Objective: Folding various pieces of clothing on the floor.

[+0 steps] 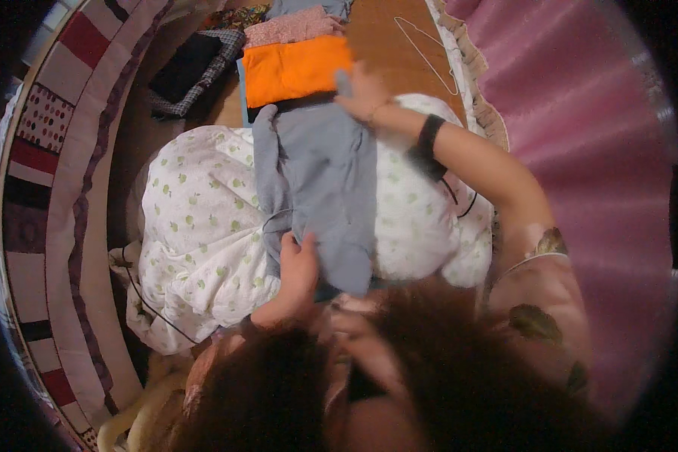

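Note:
A long grey garment lies lengthwise in front of me over white bedding with a green fruit print. A fold runs along its left side, and a thin pale cord curves across its middle. My left hand rests at the near left part of the garment, finger and thumb apart. At the far right corner, my right hand is slightly blurred; a bit of grey cloth sticks up at its fingers, which look closed on it. Just beyond lies a folded orange cloth, close to my right fingertips.
Behind the orange cloth lies pink folded clothing. A black and checked pile sits at the far left. A white wire hanger lies at the far right. A pink curtain hangs on the right; a patchwork cover borders the left.

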Demonstrator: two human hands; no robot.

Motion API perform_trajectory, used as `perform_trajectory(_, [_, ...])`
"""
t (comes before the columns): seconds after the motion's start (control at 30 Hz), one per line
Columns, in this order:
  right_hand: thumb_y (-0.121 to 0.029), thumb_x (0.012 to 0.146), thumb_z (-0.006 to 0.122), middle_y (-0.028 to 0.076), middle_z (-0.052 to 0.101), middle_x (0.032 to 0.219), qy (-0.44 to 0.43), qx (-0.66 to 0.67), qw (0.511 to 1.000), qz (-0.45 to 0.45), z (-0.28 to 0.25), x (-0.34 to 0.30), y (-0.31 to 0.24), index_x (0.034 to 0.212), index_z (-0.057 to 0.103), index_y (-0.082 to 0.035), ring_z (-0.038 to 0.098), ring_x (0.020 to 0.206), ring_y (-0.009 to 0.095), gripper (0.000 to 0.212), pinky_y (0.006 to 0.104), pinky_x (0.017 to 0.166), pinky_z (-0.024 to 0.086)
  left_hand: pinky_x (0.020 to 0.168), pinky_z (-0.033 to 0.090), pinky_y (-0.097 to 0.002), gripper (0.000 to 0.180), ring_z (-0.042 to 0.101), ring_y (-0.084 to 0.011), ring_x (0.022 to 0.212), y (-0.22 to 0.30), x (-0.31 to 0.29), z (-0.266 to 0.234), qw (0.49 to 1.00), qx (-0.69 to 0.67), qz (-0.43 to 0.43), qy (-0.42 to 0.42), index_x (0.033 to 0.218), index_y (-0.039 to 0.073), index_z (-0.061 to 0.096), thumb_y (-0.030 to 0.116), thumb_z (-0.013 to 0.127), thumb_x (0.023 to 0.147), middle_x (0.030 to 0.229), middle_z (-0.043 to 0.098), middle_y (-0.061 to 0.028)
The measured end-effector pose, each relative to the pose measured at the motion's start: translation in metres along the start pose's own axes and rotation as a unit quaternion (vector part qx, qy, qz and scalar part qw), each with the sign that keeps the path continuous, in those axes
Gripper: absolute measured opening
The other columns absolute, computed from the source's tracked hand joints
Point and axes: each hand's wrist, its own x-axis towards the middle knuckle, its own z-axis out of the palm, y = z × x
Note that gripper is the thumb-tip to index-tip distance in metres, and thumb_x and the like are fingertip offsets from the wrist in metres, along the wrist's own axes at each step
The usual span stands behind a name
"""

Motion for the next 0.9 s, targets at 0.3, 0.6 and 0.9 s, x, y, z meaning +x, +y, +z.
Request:
perform_trajectory(0.3, [-0.033,0.088,0.058,0.022,0.064,0.109,-0.099,0.024,0.985,-0.138,-0.016,0.008,0.012,0.108,0.066,-0.003,0.061,0.099,0.038,0.037,0.0453,0.084,0.049,0.080,0.051,-0.0352,0.049,0.063,-0.0229,0.095,0.041,-0.018,-0.024,0.984,-0.087,-0.011,-0.154,0.125,-0.004,0.041,0.006,0.068,0.085,0.110,0.062,-0.0182])
perform_trajectory(0.6, [-0.028,0.094,0.052,0.021,0.047,0.139,-0.234,-0.027,0.949,-0.209,-0.014,-0.040,0.029,0.137,0.045,-0.002,0.045,0.128,0.035,0.051,0.0393,0.107,0.037,0.086,0.049,-0.0437,0.060,0.055,-0.0366,0.113,0.080,-0.017,-0.037,0.892,0.398,0.156,-0.146,0.129,0.004,0.040,0.007,0.069,0.077,0.131,0.051,-0.0199])
perform_trajectory(0.9, [-0.014,0.073,0.062,0.020,0.040,0.144,-0.321,0.001,0.814,-0.484,-0.087,-0.170,-0.023,0.140,0.041,-0.006,0.038,0.133,0.034,0.071,0.0473,0.110,0.030,0.112,0.021,-0.0569,0.100,0.021,-0.0328,0.144,0.077,0.011,-0.084,0.596,0.626,0.388,-0.319,0.150,0.014,0.026,0.025,0.076,0.064,0.155,0.026,-0.0124])
